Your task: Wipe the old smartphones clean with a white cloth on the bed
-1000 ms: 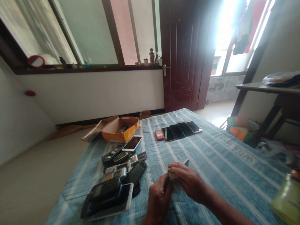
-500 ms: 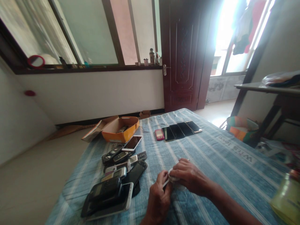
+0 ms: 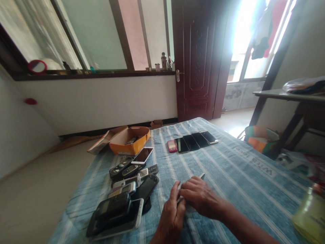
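Observation:
Low in the middle of the head view, both hands are together over the bed. My left hand (image 3: 172, 213) is closed around the near end of a thin white-edged phone (image 3: 202, 176); its far corner sticks out past my right fingers, and most of it is hidden. My right hand (image 3: 200, 196) lies across the phone with its fingers bent over a white cloth (image 3: 192, 207), of which only a pale bit shows underneath. To the left, a pile of old mobile phones includes a black handset (image 3: 111, 206) on top and a white-edged tablet (image 3: 137, 217) beneath.
An orange box (image 3: 137, 146) with its lid folded back stands at the far left of the striped bedsheet (image 3: 228, 189). Farther back, a row of dark phones (image 3: 191, 143) lies beside a small pink item (image 3: 172, 146). A yellowish bottle (image 3: 309, 213) is at the right edge.
My right hand has shifted slightly left and forward over the phone, covering the white cloth. The phone's far corner now shows more beyond my fingers. My left fingers have straightened a little.

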### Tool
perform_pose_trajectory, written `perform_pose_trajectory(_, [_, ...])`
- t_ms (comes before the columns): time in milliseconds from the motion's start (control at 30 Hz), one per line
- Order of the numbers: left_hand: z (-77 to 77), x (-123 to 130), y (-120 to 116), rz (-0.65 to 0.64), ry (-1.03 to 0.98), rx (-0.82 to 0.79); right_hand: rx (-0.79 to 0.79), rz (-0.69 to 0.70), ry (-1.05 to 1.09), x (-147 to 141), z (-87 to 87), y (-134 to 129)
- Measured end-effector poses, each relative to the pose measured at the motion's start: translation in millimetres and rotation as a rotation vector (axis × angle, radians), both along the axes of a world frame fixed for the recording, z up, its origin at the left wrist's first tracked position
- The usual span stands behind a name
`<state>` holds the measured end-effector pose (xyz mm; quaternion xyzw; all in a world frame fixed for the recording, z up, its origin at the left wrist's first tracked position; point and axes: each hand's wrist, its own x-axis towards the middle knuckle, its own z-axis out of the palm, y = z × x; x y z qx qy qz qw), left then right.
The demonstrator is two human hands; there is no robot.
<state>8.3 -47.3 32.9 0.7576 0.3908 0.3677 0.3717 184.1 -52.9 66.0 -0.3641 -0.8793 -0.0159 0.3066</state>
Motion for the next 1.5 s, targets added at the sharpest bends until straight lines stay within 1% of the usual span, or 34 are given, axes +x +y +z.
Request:
perform_pose_trajectory(200, [7.2, 1.7, 2.8, -0.047, 0.043, 0.0, 0.006, 0.004, 0.0, 0.8, -5.6, 3.9])
perform_pose_trajectory(333, [10.5, 0.2, 3.7, -0.114, 0.041, 0.008, -0.013, 0.033, 0.005, 6.4, -4.4, 4.6])
perform_pose_trajectory(433, [11.7, -0.9, 3.2, -0.137, 0.022, 0.021, -0.007, 0.04, 0.0, 9.8, -1.7, 5.1])
perform_pose_trajectory(700, [13.7, -0.9, 2.5, -0.134, 0.005, 0.0, -0.014, 0.022, 0.024, 25.0, 0.8, 8.5])
perform_pose_trajectory(900, [11.8, -2.5, 2.9, -0.123, 0.037, 0.05, -0.004, -0.026, 0.036, 46.0, 0.2, 12.3])
perform_pose_trajectory(1033, [12.4, -2.2, 2.0, -0.118, 0.053, 0.093, -0.009, -0.061, 0.031, 53.7, 2.3, 12.6])
perform_pose_trajectory(1167, [9.8, 0.9, 2.0, -0.106, 0.049, 0.126, 0.008, -0.05, 0.028, 46.5, 3.9, 9.1])
perform_pose_trajectory(1300, [1.9, 1.7, 4.8, -0.108, 0.013, 0.2, 0.033, -0.006, 0.022, 23.6, -0.5, 3.9])
perform_pose_trajectory(1400, [-0.3, -1.0, 6.0, -0.098, 0.036, 0.176, 0.038, -0.01, 0.005, 9.7, -4.4, 1.9])
perform_pose_trajectory(1500, [3.0, -3.0, 5.1, -0.1, 0.048, 0.136, 0.022, -0.014, -0.004, 9.4, -4.6, 3.1])
